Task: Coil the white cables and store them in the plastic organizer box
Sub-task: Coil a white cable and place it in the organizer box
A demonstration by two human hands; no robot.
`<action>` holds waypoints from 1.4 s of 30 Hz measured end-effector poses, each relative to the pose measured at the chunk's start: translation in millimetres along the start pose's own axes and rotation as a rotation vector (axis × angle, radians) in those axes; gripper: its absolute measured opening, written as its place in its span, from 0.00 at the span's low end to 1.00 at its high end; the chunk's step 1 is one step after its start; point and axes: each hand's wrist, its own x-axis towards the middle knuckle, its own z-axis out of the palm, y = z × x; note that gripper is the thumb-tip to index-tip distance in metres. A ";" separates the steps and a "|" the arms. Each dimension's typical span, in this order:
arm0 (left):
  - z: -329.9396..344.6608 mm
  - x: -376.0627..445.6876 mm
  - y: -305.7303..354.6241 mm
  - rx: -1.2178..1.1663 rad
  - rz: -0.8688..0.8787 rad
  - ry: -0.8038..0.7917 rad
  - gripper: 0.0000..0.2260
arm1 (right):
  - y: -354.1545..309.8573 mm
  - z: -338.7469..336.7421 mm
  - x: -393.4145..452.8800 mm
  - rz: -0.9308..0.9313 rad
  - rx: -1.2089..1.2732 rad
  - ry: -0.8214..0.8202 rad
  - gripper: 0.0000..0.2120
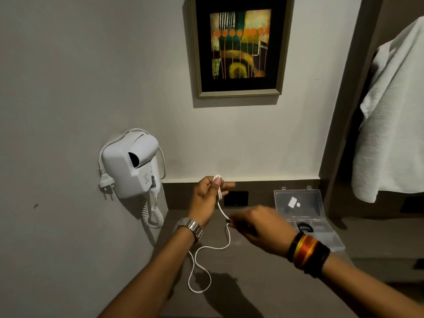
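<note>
white cable (220, 204) is the thing being coiled, seen from the head view; its upper end is bunched into small loops pinched in the fingers (216, 181) of the left hand (206, 198), held raised above the worktop (263, 283), probably so the loops stay stacked and do not spring apart; the right hand (257, 228) is blurred, its fingers seemingly closed on the strand just below, likely feeding slack for another turn; the loose tail hangs and curls on the worktop beneath the left wrist; the plastic organizer box (300, 203) stands open near the right hand, lid up, handy for storing the coil.
</note>
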 end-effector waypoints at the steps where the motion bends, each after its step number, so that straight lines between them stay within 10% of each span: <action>1: -2.9 -2.5 -4.4 0.163 0.037 -0.020 0.12 | 2.5 -11.4 -0.1 -0.020 -0.039 0.037 0.10; 5: -7.1 -17.1 -11.2 0.390 0.046 -0.183 0.12 | 27.2 -58.7 5.1 -0.045 -0.088 0.203 0.12; 14: 13.2 -23.8 15.2 -0.308 -0.173 -0.433 0.11 | 55.3 -52.4 25.5 -0.029 -0.239 0.429 0.10; 24: 4.8 -18.7 8.4 -0.379 -0.173 -0.271 0.08 | 41.7 -19.0 17.9 0.286 1.201 0.248 0.15; 42: 14.3 -21.6 -16.4 0.803 0.377 0.027 0.12 | 42.1 -8.1 15.5 0.456 1.188 0.258 0.11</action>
